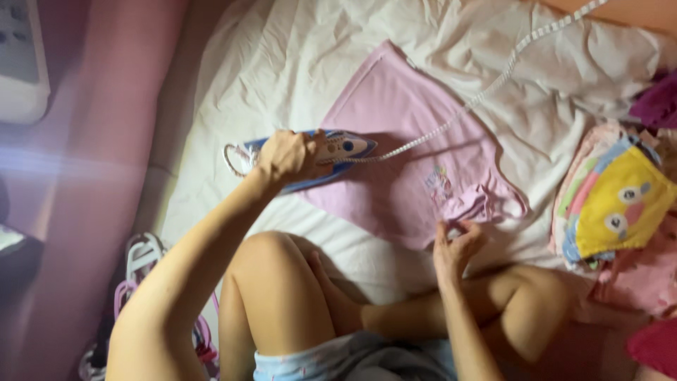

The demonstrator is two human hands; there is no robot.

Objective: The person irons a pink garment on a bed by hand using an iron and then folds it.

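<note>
Head view. Surface: a bed covered by a wrinkled white sheet [282,63], lit warm and dim. A pinkish wall or curtain runs down the left edge, with a white box-shaped unit [21,63] at top left. On the floor at lower left lies a bundle of plastic hangers [141,268], white and pink; exact number cannot be told. The person sits on the bed with both bare knees drawn up at the bottom of the frame.

Count: one iron [331,159], blue and white; one striped cord [493,85] running from it to the top right corner; one pink shirt [402,141] spread flat on the sheet, with a small printed picture near its lower right; one pile of folded clothes [613,204] at the right edge, its top piece yellow with a cartoon face; more pink and magenta cloth around that pile.

Grip: the left hand [289,156] is clamped on the iron's handle, fingers wrapped fully round it. The iron lies over the left edge of the pink shirt, half over the sheet; whether its base touches cannot be told. The right hand [455,247] pinches the bunched lower corner of the shirt, near the ruffled sleeve, fingertips together on the cloth.
</note>
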